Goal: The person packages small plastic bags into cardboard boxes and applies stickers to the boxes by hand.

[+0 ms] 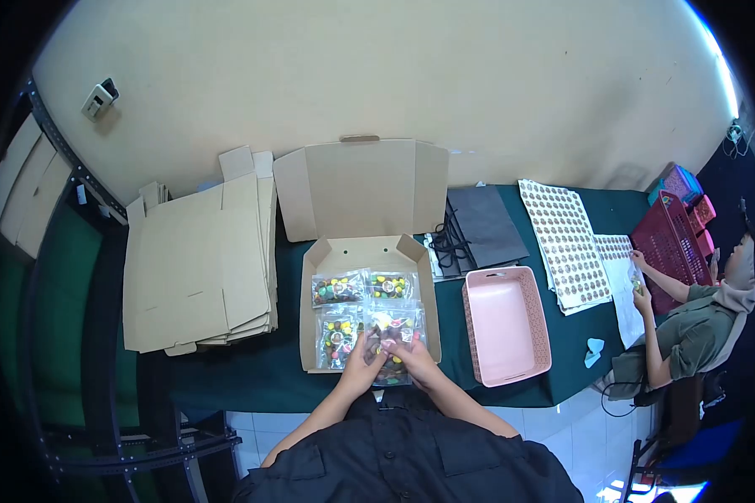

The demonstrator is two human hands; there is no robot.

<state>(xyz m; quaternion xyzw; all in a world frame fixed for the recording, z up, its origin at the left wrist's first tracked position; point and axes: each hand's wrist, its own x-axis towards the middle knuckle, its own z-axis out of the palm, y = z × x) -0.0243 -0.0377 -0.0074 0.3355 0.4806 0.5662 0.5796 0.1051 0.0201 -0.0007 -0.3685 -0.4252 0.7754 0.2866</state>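
Over the front right of an open cardboard box point(309, 335), both my hands grip a clear plastic bag of colourful candies point(403, 321). My left hand point(361, 366) pinches its lower left part, and my right hand point(416, 362) has its lower right part, thumbs on top. Inside the box lie more such bags: a candy bag at the back left point(337, 289), a candy bag at the back right point(390, 286) and a candy bag at the front left point(337, 338). What lies under the held bag is hidden. The box's lid point(373, 189) stands raised against the wall.
Flat cardboard boxes point(184, 268) are stacked on the left. To the right are a pink basket point(508, 327), black paper bags point(488, 226) and sticker sheets point(566, 243). Further right, a seated person point(688, 327) handles something small near a dark red basket point(671, 243).
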